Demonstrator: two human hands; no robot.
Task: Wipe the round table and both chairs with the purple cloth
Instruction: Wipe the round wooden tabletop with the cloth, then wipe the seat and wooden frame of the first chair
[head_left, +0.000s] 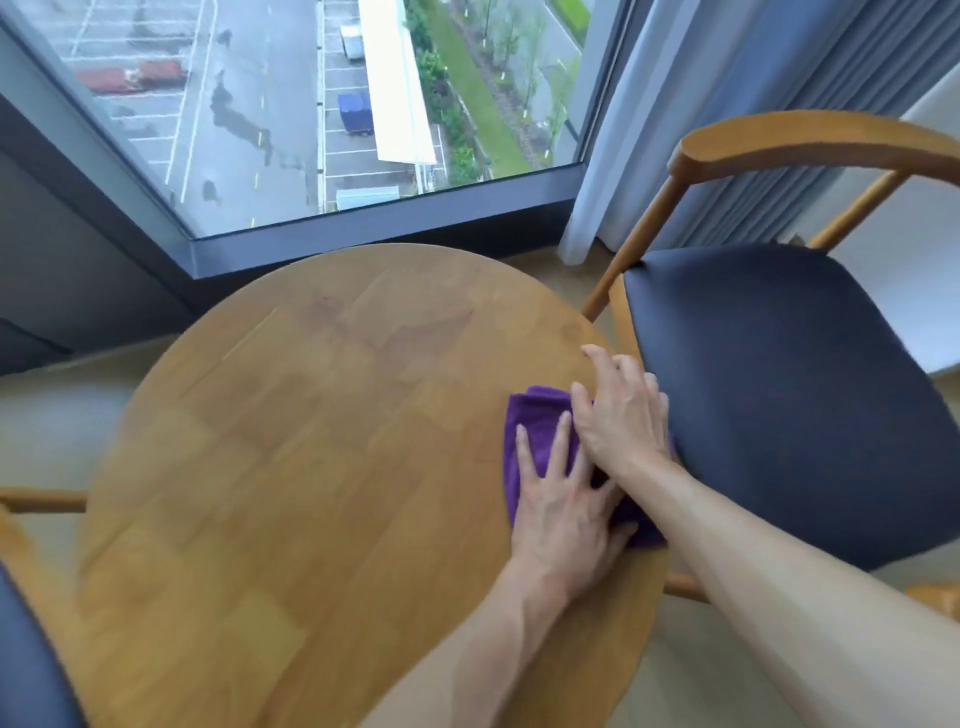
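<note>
From the head view, the left hand (563, 506) lies flat, fingers straight, pressing the purple cloth (540, 431) onto the round bench (311, 441) near its right edge. The right hand (621, 413) rests open on the cloth's far side, beside the chair (779, 389) with the dark seat. The cloth looks soft, light and bunched; it should slide best under a flat palm spread across its middle, not pinched at a corner.

Purple cloth (540, 431) bunched at round wooden table's (291, 467) right edge
</note>
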